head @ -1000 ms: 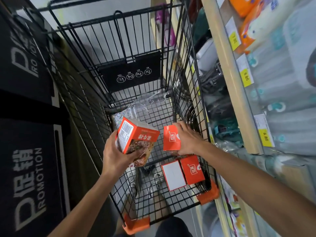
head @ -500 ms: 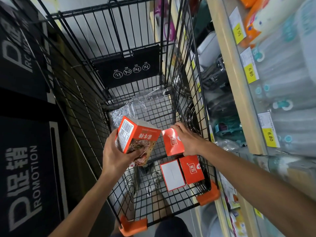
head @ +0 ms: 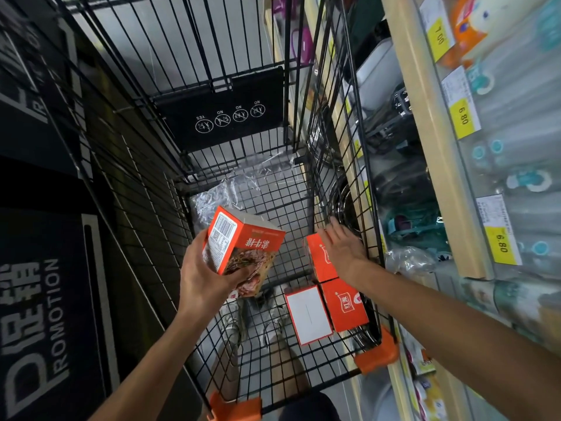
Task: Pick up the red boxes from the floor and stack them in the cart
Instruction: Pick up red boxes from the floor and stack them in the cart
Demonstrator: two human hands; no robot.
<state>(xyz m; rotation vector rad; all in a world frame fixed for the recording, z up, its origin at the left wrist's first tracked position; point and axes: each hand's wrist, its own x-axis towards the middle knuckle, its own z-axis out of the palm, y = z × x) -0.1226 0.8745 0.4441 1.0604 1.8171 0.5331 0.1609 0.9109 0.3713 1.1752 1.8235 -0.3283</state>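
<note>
Holding box: our left hand [head: 202, 276] clamps a red box [head: 243, 249], tilted, long axis running up-left to down-right, barcode end uppermost.
Hidden: its lower end sits behind our fingers.
Cart [head: 182, 189]: two boxes [head: 328, 308] lie flat at the near right corner.
Right hand [head: 341, 246]: fingers spread, palm over a third box [head: 318, 259] standing by the right wall; we cannot tell whether it touches.

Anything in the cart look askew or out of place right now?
Slightly. The red box under the right hand stands tilted by the cart's right wall, not flat like the two boxes nearer the person. Crumpled clear plastic lies loose at the far end.
</note>
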